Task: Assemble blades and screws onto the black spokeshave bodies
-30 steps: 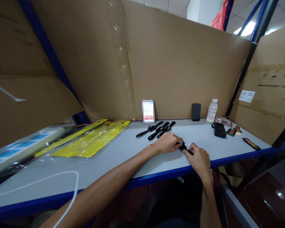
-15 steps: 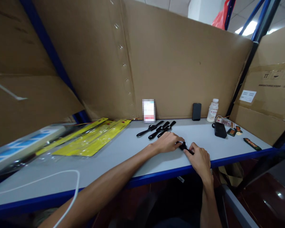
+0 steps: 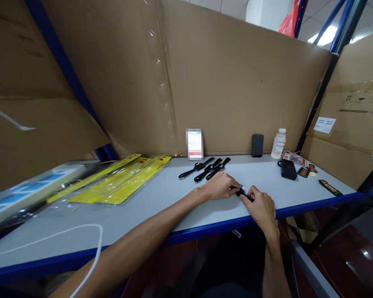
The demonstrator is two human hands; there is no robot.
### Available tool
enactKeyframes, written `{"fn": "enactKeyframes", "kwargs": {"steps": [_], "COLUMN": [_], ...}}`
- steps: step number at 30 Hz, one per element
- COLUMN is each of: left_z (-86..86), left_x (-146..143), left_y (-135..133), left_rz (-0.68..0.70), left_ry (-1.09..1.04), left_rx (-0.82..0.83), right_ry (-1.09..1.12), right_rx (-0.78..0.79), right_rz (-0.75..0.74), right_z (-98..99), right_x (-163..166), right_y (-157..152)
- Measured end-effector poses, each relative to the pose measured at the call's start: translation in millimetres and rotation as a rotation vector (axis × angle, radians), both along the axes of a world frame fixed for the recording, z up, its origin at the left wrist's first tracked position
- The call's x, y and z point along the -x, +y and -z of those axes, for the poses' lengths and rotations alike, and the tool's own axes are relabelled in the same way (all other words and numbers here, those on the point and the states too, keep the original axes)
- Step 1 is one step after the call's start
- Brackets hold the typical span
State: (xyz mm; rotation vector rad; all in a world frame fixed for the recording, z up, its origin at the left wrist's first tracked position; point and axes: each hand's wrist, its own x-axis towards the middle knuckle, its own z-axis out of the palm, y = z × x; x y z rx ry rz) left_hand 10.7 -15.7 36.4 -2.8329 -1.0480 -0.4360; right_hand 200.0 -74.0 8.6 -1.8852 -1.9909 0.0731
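A slim black object (image 3: 242, 192) with a glossy raised middle is stretched between my two hands, low over the front of the table; its exact kind is unclear. My left hand (image 3: 221, 186) pinches its left end with closed fingers. On the other end, my right hand (image 3: 260, 206) is closed, thumb and fingers pressed together. Both palms hide parts of it. Just beyond my left hand lie three similar long black objects (image 3: 207, 167), side by side, each with a rounded handle and a shiny middle part.
On the left of the grey table (image 3: 143, 223) lie yellow-backed clear packages (image 3: 121, 182) and a blue-and-white box (image 3: 34, 188). A screen (image 3: 194, 144), a dark phone (image 3: 257, 145) and a bottle (image 3: 279, 144) stand along the cardboard wall (image 3: 224, 82). A black case (image 3: 287, 169) sits right. A white cable (image 3: 100, 236) crosses my left forearm.
My left fingers have shifted very slightly on the black object, and its shiny middle shows a little differently. My right hand stays in place.
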Motion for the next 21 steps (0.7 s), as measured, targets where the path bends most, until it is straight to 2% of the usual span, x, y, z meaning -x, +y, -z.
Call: {"fn": "enactKeyframes", "kwargs": {"steps": [13,21], "left_z": [-1.6,1.9], "left_x": [0.9,0.7], "left_y": [0.0,1.3], "left_rz": [-0.106,0.004], "left_ry": [0.079,-0.012], "left_rx": [-0.042,0.001], "right_ry": [0.009,-0.002], "right_rx": [0.002,-0.004], "right_rz": [0.0,0.003], "right_z": [2.5,3.4], "right_x": [-0.5,-0.9], "right_y": [1.4,2.2]}}
